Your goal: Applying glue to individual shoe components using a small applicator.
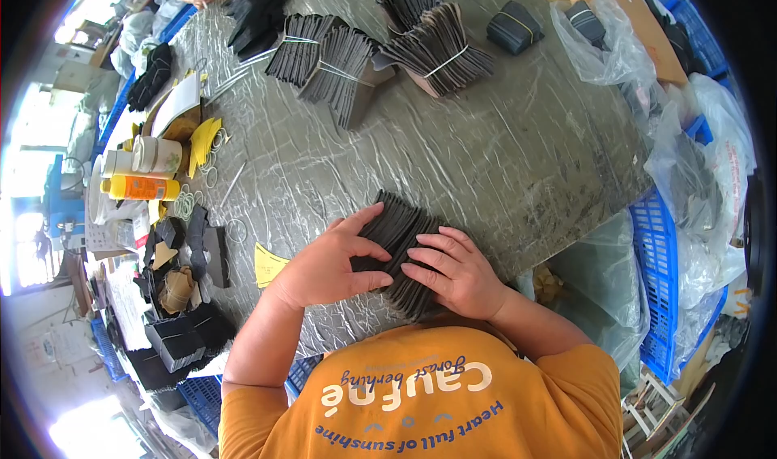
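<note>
both hands rest on a fanned stack of dark flat pieces (401, 244) that lies at the near edge of the grey, marbled worktop (502, 151), just in front of the person's orange shirt. the left hand (328, 263) lies over the stack's left side, fingers spread, thumb tucked against the pieces; the right hand (457, 271) presses on its right side with fingertips pointing left. neither hand is clenched: both press flat on the stack, and i cannot tell whether either truly grips it.

farther up the worktop lie several bundles of the same dark pieces (437, 50), each tied with a band, well apart from the hands. a yellow slip of paper (267, 265) lies just left of the left hand. along the left edge stand an orange bottle (142, 188) on its side, loose rubber bands (190, 200) and small black boxes (174, 342). to the right, a blue crate (660, 281) holds clear plastic bags (688, 176).
</note>
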Tool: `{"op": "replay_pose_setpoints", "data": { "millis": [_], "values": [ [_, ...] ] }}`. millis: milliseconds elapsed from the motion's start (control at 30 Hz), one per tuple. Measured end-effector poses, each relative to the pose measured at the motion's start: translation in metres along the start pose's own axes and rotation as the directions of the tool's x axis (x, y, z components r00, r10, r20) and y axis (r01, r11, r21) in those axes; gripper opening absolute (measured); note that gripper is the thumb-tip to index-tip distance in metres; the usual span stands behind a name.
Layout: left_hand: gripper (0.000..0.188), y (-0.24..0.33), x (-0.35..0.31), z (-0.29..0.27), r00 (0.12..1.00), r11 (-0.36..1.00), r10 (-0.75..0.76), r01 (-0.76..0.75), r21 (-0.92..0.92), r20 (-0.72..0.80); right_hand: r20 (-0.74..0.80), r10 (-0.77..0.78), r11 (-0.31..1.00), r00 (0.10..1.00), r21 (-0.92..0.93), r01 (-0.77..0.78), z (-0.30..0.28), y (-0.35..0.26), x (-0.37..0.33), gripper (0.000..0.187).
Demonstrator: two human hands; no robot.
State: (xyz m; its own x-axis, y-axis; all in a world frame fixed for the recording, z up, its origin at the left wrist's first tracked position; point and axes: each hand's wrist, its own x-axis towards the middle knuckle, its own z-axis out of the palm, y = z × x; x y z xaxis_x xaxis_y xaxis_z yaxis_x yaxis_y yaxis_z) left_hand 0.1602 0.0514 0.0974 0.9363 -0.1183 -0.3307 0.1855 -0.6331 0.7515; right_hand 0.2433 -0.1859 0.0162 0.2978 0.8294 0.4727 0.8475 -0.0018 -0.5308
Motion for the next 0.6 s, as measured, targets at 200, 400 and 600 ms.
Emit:
{"op": "replay_pose_setpoints", "data": {
  "millis": [200, 400, 600],
  "values": [
    [0.031, -0.0004, 0.0010, -0.0003, 1.000, 1.000, -0.006, 0.006, -0.016, 0.009, 0.002, -0.010, 1.000, 1.000, -0.008, 0.010, 0.0001, 0.0012, 0.0002, 0.031],
    [0.029, 0.0035, 0.0017, -0.0028, 0.999, 0.999, -0.031, 0.032, -0.036, 0.015, -0.008, -0.002, 1.000, 1.000, 0.003, 0.002, -0.0003, 0.0004, 0.0017, 0.033],
    [0.029, 0.0031, 0.0030, -0.0025, 0.999, 0.997, -0.041, 0.042, -0.066, 0.014, -0.015, -0.001, 1.000, 1.000, -0.011, 0.001, -0.0001, 0.0009, -0.0010, 0.034]
  ]
}}
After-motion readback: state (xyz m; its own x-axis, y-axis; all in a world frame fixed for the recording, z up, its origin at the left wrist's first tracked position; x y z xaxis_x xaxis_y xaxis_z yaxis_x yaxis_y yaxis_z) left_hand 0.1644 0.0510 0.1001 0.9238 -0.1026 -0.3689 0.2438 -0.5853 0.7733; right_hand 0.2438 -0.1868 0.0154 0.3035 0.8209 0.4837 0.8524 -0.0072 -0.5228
